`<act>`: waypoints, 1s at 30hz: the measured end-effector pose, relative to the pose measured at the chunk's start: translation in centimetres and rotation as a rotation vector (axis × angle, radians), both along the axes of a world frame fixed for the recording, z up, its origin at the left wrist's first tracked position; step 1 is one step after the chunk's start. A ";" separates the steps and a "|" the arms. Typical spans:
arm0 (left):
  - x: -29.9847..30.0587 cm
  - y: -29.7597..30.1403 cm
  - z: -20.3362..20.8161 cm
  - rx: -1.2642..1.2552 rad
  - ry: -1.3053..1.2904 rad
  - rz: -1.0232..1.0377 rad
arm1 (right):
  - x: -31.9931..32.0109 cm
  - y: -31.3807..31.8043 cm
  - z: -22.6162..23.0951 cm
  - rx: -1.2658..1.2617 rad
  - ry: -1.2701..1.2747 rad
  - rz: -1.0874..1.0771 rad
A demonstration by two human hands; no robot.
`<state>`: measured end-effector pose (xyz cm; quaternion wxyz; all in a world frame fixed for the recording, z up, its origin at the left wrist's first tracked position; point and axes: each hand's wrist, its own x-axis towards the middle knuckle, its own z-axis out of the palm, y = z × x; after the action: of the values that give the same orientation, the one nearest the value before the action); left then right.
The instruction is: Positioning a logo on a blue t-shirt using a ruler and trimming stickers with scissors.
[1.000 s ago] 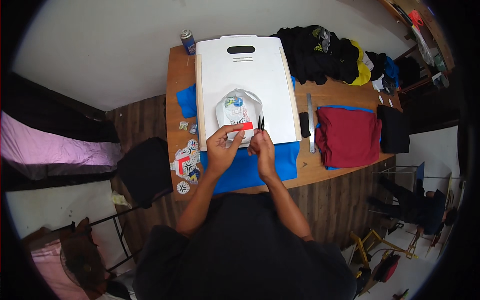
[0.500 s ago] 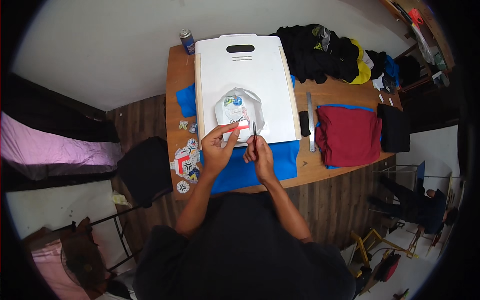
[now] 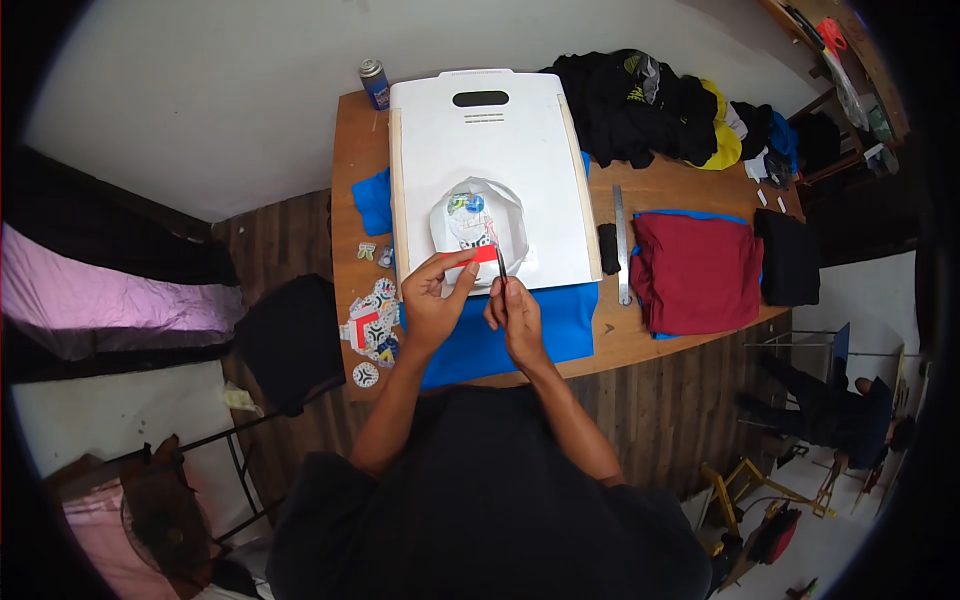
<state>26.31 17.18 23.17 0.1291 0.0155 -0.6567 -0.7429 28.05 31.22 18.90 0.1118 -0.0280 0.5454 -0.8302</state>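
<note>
My left hand (image 3: 432, 300) pinches a red strip (image 3: 484, 254) with a pale lower edge between thumb and fingers. In my right hand (image 3: 517, 318) is a pair of small scissors (image 3: 501, 264), their dark narrow blades pointing away from me and meeting the strip's right end. Both hands are over the near edge of a large white panel (image 3: 540, 130) with a slot at its far end. Just beyond the strip, a white open bag (image 3: 515, 215) lies on the panel, with printed scraps (image 3: 470, 228) inside it.
Printed cut-outs (image 3: 378, 310) lie left of the panel, and a spray can (image 3: 374, 84) stands behind. To the right are a steel ruler (image 3: 621, 240), folded maroon cloth (image 3: 695, 270) and heaped black clothes (image 3: 625, 110). Blue cloth (image 3: 560, 320) lies under the panel. Another person (image 3: 845, 415) is far right.
The scissors have shifted slightly left and tilted, their blades now against the strip's right end. The strip's red face now shows more fully, without the earlier glare.
</note>
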 end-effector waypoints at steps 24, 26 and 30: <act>-0.1 -0.2 -1.1 -0.038 0.017 -0.022 | -0.2 -0.3 -0.2 -0.014 0.017 0.002; -0.1 -0.2 -1.1 -0.023 -0.012 -0.015 | -0.2 -0.3 -0.3 -0.011 0.032 0.005; -0.1 -0.2 -1.0 -0.009 0.000 -0.022 | -0.3 -0.4 -0.5 -0.018 0.054 -0.007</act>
<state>26.18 17.00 22.13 0.1210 0.0079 -0.6601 -0.7414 27.79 30.78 18.43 0.0939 -0.0493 0.5409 -0.8344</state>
